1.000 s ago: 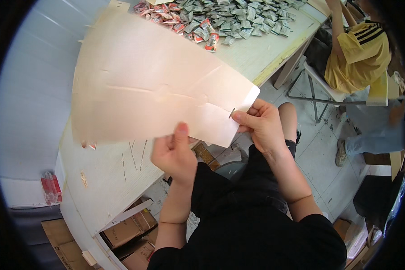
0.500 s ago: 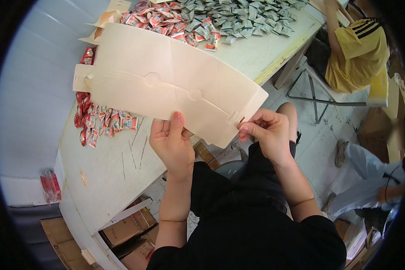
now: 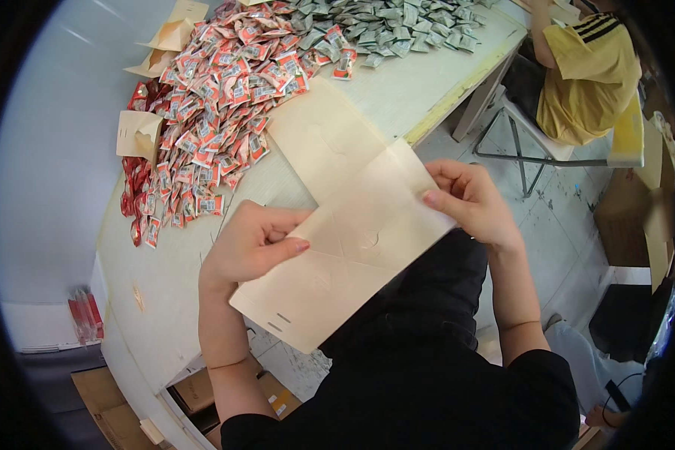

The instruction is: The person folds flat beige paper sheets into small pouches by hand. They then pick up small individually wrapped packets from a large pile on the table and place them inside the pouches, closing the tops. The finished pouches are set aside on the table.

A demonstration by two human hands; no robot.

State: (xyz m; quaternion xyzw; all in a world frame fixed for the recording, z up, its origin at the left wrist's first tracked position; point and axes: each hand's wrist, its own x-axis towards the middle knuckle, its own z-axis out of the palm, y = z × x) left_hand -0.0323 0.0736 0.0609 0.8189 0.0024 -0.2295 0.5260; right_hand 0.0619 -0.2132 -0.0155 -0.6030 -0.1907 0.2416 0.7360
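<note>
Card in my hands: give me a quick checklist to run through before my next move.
1. Left hand on the card: ok, thumb on top.
2. Right hand on the card: ok, thumb on top.
3. Dark marks at the card's near end in view: ok, two show.
4. Card's underside undamaged: cannot tell, it faces away.
5. Pale panel beyond the card clear of the red packets: not ok, its edge meets them in this view.
6. Panel joined to the card: cannot tell.
</note>
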